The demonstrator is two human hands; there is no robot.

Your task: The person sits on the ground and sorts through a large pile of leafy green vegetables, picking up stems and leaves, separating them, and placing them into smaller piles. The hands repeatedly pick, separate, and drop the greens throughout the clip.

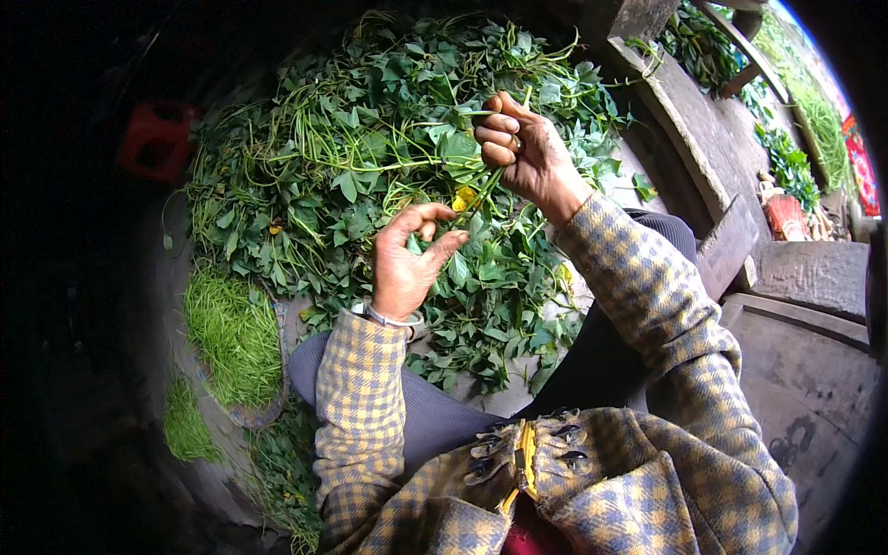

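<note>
My right hand [531, 149] is curled around several thin green stems [489, 186] of a leafy vine, above a large heap of green leafy vines [347, 139]. Lower and to the left, my left hand [416, 260] has its thumb and forefinger apart, close to the lower ends of those stems; a bit of green leaf shows behind its fingers, and I cannot tell whether it is held. A yellow leaf [464, 198] lies in the heap between the hands.
Cut green stems [236, 340] fill a round container at the left, with more stems [186, 423] beside it. A red plastic object [158, 142] stands in shadow at the upper left. Wooden boards [683, 125] run along the right, with a wooden surface [805, 388] at the lower right.
</note>
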